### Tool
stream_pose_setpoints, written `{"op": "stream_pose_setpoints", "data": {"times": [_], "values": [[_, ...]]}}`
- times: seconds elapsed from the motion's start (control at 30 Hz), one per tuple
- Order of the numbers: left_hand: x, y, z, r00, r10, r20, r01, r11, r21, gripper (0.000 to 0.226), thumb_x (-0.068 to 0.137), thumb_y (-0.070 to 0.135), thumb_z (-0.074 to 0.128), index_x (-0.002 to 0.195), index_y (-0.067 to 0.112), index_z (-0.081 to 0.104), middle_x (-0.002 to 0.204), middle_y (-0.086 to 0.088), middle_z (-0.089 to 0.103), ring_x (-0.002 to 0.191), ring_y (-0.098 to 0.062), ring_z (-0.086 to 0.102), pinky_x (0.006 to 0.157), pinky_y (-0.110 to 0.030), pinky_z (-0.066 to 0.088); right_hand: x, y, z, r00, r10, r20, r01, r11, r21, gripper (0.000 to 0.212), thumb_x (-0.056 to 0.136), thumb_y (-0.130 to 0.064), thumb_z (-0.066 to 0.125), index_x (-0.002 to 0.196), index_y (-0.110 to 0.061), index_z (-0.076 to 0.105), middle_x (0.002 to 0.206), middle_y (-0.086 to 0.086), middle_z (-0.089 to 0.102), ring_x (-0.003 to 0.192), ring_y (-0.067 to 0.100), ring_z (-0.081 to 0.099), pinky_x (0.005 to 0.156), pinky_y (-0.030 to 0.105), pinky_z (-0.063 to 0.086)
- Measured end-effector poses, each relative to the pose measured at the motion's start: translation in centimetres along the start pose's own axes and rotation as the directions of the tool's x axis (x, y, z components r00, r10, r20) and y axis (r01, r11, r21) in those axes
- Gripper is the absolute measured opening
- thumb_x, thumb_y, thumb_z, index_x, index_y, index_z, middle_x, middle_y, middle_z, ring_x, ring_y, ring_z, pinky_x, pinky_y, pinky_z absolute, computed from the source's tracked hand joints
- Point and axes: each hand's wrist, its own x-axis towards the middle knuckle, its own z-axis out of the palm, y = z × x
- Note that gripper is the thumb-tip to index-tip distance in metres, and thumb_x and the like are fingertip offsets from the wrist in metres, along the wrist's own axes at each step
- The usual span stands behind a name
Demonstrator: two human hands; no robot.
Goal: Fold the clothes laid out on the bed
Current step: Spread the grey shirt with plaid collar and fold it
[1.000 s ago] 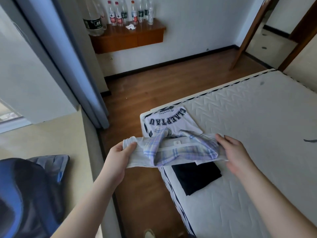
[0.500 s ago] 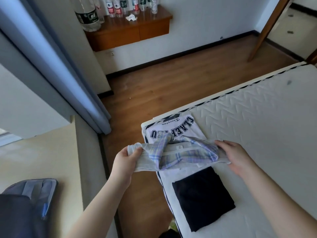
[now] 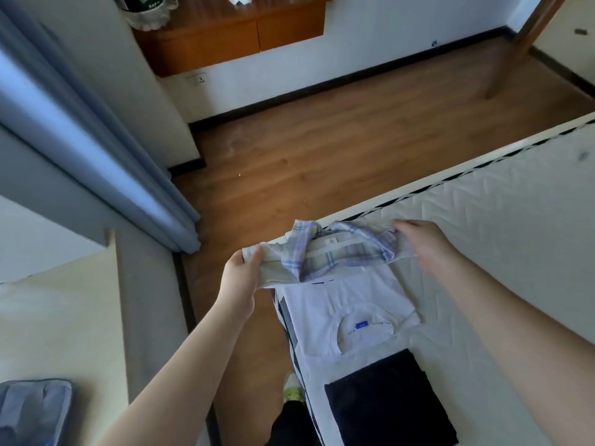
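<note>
Two hands (image 3: 240,278) (image 3: 425,244) on plaid shirt (image 3: 335,255)

Daylight, soft and cool, with no hard shadows. The curtain (image 3: 96,149) at left carries a bright bluish band down its folds. The white mattress (image 3: 499,226) is evenly lit, its quilted stitching legible at the far right. The right hand (image 3: 425,246) is smeared by motion blur; the left hand (image 3: 241,278) is sharper. Wide-angle distortion bends the baseboard (image 3: 338,88) and curtain lines toward the edges. The near left corner is dim. The wooden floor (image 3: 322,149) shows a faint sheen, no glare.
</note>
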Motion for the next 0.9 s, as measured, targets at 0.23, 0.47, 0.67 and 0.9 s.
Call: {"op": "stream_pose_setpoints", "data": {"times": [0.23, 0.47, 0.67, 0.9], "values": [[9.3, 5.3, 3.9, 0.999, 0.040, 0.036, -0.038, 0.997, -0.063, 0.013, 0.092, 0.031, 0.064, 0.091, 0.017, 0.064, 0.086, -0.005, 0.070, 0.073, -0.020, 0.070, 0.068, -0.037, 0.060, 9.3, -4.0, 2.6, 0.999, -0.037, 0.034, 0.038, 0.999, -0.024, 0.018, 0.096, -0.014, 0.056, 0.089, -0.012, 0.073, 0.054, 0.000, 0.058, 0.045, 0.015, 0.049, 0.044, 0.020, 0.031], [11.2, 0.3, 5.8, 1.000, 0.000, 0.024, 0.000, 1.000, 0.027, 0.025, 0.077, 0.037, 0.071, 0.088, 0.015, 0.066, 0.086, -0.008, 0.071, 0.086, -0.033, 0.070, 0.078, -0.050, 0.058, 13.7, -0.7, 2.5, 1.000, -0.016, 0.027, 0.018, 0.997, -0.076, 0.023, 0.097, -0.020, 0.056, 0.083, -0.008, 0.069, 0.064, 0.011, 0.049, 0.057, 0.020, 0.040, 0.053, 0.028, 0.029], [10.5, -10.7, 7.6, 0.987, -0.157, 0.031, 0.152, 0.980, 0.125, 0.020, 0.079, 0.041, 0.071, 0.084, 0.022, 0.069, 0.078, -0.002, 0.072, 0.076, -0.022, 0.069, 0.074, -0.045, 0.057, 16.0, 8.6, 2.3, 1.000, -0.008, -0.008, 0.005, 0.960, -0.279, 0.028, 0.092, -0.021, 0.064, 0.068, -0.007, 0.059, 0.056, 0.008, 0.042, 0.057, 0.020, 0.039, 0.057, 0.026, 0.033], [8.4, -19.5, 9.3, 0.950, -0.309, 0.046, 0.297, 0.940, 0.169, 0.018, 0.084, 0.038, 0.070, 0.090, 0.021, 0.067, 0.080, 0.000, 0.073, 0.070, -0.017, 0.071, 0.059, -0.029, 0.058, 16.7, 18.3, 1.4, 0.996, 0.017, -0.090, -0.048, 0.930, -0.363, 0.030, 0.090, -0.015, 0.065, 0.071, 0.007, 0.058, 0.062, 0.012, 0.041, 0.063, 0.020, 0.038, 0.061, 0.032, 0.026]]}}
